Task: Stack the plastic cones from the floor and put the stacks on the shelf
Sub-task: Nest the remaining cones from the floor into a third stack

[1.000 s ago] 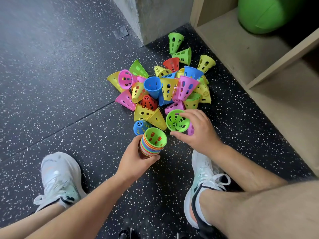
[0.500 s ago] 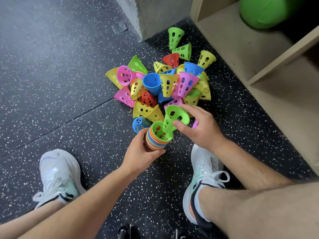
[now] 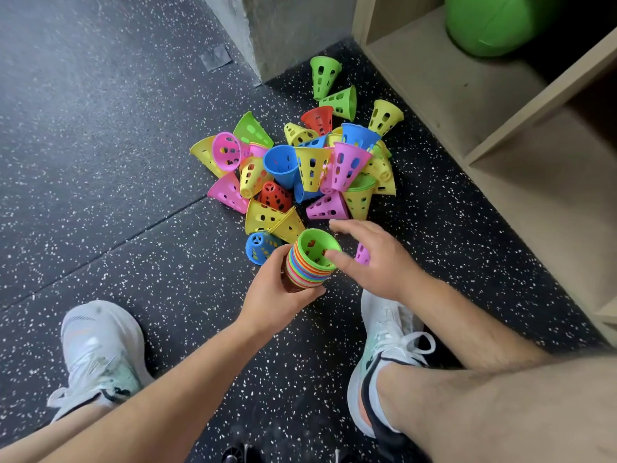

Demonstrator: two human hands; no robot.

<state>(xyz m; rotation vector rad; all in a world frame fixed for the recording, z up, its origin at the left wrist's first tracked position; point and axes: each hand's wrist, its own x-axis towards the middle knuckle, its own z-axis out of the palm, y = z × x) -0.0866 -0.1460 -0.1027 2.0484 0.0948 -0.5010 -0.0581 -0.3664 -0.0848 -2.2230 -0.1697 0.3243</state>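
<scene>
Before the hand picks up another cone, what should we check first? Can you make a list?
1. Left hand grips the stack: ok.
2. Top green cone sits nested in the stack: ok.
3. Right hand holds nothing, fingers spread: ok.
4. Loose pink cone lies right beside that hand: ok.
5. Shelf has bare board next to the green ball: ok.
6. How many cones the stack holds: cannot tell, the hand hides its bottom.
</scene>
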